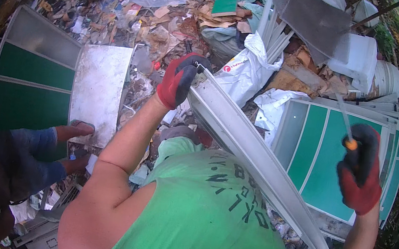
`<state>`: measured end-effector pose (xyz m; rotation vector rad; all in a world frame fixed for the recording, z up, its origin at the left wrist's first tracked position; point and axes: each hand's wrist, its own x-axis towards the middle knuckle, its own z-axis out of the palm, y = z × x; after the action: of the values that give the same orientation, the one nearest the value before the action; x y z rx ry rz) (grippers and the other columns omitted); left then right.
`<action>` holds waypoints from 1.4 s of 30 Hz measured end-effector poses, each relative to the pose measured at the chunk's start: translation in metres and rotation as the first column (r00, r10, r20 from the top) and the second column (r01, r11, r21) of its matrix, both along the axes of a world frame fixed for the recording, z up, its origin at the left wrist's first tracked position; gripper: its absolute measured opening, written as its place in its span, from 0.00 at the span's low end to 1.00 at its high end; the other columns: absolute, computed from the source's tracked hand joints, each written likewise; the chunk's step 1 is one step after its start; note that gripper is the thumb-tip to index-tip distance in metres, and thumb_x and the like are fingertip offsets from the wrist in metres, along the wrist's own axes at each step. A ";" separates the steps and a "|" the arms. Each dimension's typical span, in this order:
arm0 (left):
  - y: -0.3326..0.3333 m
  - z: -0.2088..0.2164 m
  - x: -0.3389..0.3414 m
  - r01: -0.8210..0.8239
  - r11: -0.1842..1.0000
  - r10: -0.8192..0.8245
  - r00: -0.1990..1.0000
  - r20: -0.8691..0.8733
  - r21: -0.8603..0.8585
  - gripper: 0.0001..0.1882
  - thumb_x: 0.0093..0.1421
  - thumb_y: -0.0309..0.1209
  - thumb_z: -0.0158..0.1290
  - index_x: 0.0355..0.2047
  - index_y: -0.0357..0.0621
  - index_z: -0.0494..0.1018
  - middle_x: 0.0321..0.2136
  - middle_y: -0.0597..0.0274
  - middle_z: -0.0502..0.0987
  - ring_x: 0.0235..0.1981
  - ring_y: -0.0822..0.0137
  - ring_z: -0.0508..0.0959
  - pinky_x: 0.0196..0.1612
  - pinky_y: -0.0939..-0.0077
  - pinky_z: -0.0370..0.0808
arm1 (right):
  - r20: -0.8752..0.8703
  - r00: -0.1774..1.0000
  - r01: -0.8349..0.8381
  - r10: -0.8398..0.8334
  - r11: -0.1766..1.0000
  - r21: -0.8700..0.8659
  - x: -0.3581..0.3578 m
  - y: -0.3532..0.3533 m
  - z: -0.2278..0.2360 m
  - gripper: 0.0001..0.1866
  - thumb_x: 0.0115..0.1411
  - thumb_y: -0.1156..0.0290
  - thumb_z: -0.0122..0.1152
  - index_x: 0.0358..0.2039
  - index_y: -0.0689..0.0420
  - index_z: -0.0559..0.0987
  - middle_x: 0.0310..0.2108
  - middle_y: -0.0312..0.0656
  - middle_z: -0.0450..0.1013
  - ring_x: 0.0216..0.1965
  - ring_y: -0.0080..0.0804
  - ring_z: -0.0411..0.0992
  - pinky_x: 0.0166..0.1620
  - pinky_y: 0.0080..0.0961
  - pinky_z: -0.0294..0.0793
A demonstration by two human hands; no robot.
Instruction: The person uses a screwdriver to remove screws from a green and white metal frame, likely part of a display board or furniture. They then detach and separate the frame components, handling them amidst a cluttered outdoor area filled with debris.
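My left hand [181, 81], in a red and black glove, is closed around the upper end of a long, pale metal-framed panel [256, 159]. The panel slants down to the right across the front of my body, seen nearly edge-on. Raised at the right, my right hand [363, 174], in a matching glove, grips a screwdriver [351, 144] by its orange handle. The screwdriver's thin shaft points up and is smeared by motion, so its tip is unclear. Behind that hand lie stacked green panels [333, 156] with pale frames.
Another person [41, 151] stands at the left, one foot on a white board [100, 88] beside a green framed panel [35, 72]. Mixed scrap covers the ground ahead. White sacks [250, 70], a dark sheet [312, 20] and white buckets [358, 61] lie at the far right.
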<state>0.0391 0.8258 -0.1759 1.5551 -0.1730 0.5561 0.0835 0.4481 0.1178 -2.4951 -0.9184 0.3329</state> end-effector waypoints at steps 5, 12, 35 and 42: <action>0.004 0.016 -0.038 -0.057 0.997 0.060 0.997 -0.042 0.059 0.27 0.71 0.49 0.39 0.47 0.36 0.74 0.43 0.52 0.78 0.47 0.60 0.77 0.55 0.66 0.71 | 0.150 0.866 -0.475 0.477 0.878 -0.056 0.006 0.080 -0.029 0.30 0.46 0.85 0.54 0.54 0.61 0.72 0.46 0.52 0.67 0.46 0.50 0.70 0.51 0.35 0.72; -0.001 0.020 -0.067 -0.203 0.969 0.214 0.974 -0.068 0.141 0.26 0.74 0.48 0.38 0.54 0.40 0.73 0.49 0.55 0.77 0.52 0.62 0.74 0.60 0.68 0.67 | 0.286 0.733 -0.674 0.617 0.714 0.191 -0.004 0.116 -0.045 0.23 0.46 0.82 0.59 0.46 0.59 0.78 0.42 0.49 0.71 0.43 0.52 0.72 0.49 0.37 0.73; 0.035 0.094 -0.091 0.198 0.979 -0.202 0.970 -0.134 -0.044 0.19 0.67 0.29 0.48 0.56 0.34 0.71 0.50 0.57 0.78 0.51 0.68 0.76 0.56 0.74 0.70 | 0.469 0.639 -0.769 0.609 0.492 0.408 0.007 0.267 -0.016 0.20 0.53 0.61 0.70 0.42 0.60 0.78 0.29 0.52 0.76 0.31 0.49 0.77 0.37 0.37 0.75; 0.027 0.065 -0.100 0.075 0.994 -0.082 0.992 -0.092 -0.077 0.21 0.69 0.30 0.47 0.60 0.35 0.67 0.52 0.61 0.75 0.53 0.71 0.73 0.57 0.75 0.67 | 0.574 0.658 -0.753 0.488 0.450 0.480 0.006 0.297 -0.074 0.31 0.57 0.51 0.67 0.55 0.60 0.77 0.40 0.54 0.80 0.43 0.52 0.79 0.49 0.39 0.78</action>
<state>-0.0614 0.8528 -0.1108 1.4938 -0.1391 0.4209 0.0895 0.7453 0.0437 -1.4219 -1.7574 -0.2505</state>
